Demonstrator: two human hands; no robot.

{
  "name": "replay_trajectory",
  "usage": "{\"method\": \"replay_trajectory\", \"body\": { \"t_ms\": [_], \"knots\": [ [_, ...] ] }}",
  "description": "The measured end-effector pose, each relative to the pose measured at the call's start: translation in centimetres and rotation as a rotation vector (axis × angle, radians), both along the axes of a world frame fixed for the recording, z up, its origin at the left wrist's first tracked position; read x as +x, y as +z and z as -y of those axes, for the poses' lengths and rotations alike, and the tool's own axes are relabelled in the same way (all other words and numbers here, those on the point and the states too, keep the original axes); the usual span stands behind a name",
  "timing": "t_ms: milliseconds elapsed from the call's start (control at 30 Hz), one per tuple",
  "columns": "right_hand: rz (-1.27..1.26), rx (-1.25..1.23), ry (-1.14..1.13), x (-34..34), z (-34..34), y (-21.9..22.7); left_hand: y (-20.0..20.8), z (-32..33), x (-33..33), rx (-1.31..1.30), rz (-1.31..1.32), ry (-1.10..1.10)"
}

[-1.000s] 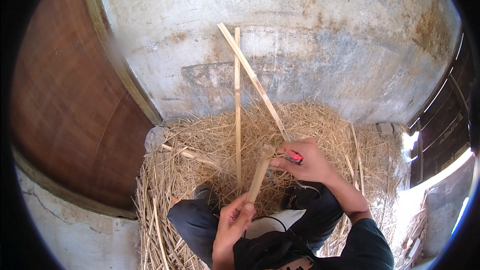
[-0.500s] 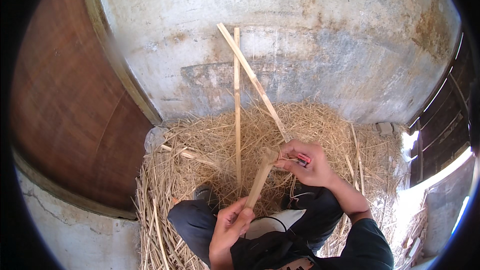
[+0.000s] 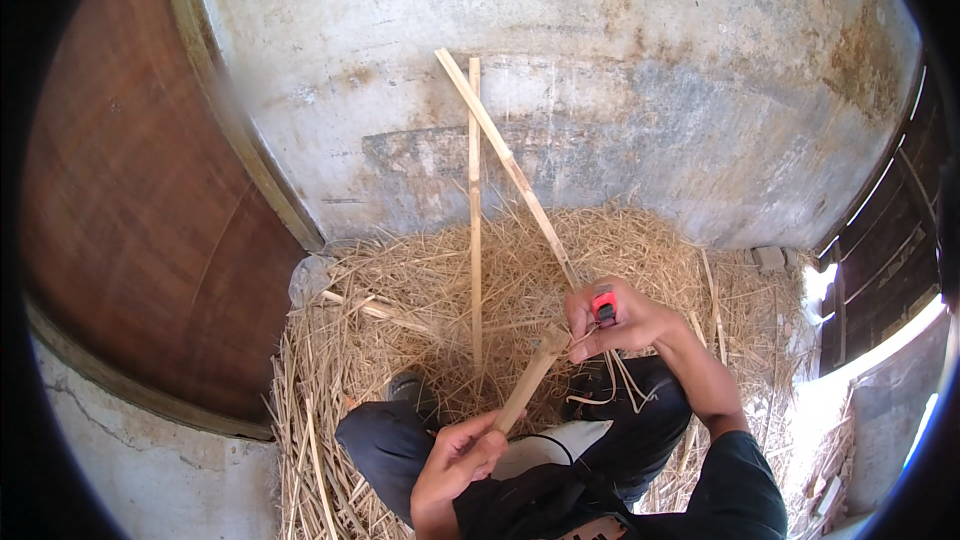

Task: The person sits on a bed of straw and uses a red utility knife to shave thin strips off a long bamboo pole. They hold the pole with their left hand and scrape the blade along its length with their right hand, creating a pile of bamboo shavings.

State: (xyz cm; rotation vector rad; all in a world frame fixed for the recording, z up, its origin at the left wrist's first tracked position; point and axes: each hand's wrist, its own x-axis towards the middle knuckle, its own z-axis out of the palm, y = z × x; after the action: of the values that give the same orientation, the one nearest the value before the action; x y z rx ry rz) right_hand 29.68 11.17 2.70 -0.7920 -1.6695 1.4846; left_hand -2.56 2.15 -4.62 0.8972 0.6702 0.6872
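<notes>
Holding bamboo (image 3: 532, 378), red tool (image 3: 605, 307), shirt (image 3: 530, 510) bearing print (image 3: 602, 529)

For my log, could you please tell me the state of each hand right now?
Left hand: closed around the near end of a stick.
Right hand: closed, holding a red and black tool.

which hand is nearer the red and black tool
Right. The right hand holds the red and black tool; the left hand, gripping the pale stick, is lower and to its left.
</notes>
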Motion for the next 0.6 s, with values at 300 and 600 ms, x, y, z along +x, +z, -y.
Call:
{"method": "replay_trajectory", "body": {
  "t_ms": [300,600],
  "knots": [
    [0.617,0.551,-0.315,-3.0,1.1,1.5,0.2,1.0,0.6,0.317,-0.340,0.326],
    [0.673,0.855,-0.158,-2.6,1.5,1.5,1.4,1.8,-1.0,0.446,-0.432,0.402]
  ]
}}
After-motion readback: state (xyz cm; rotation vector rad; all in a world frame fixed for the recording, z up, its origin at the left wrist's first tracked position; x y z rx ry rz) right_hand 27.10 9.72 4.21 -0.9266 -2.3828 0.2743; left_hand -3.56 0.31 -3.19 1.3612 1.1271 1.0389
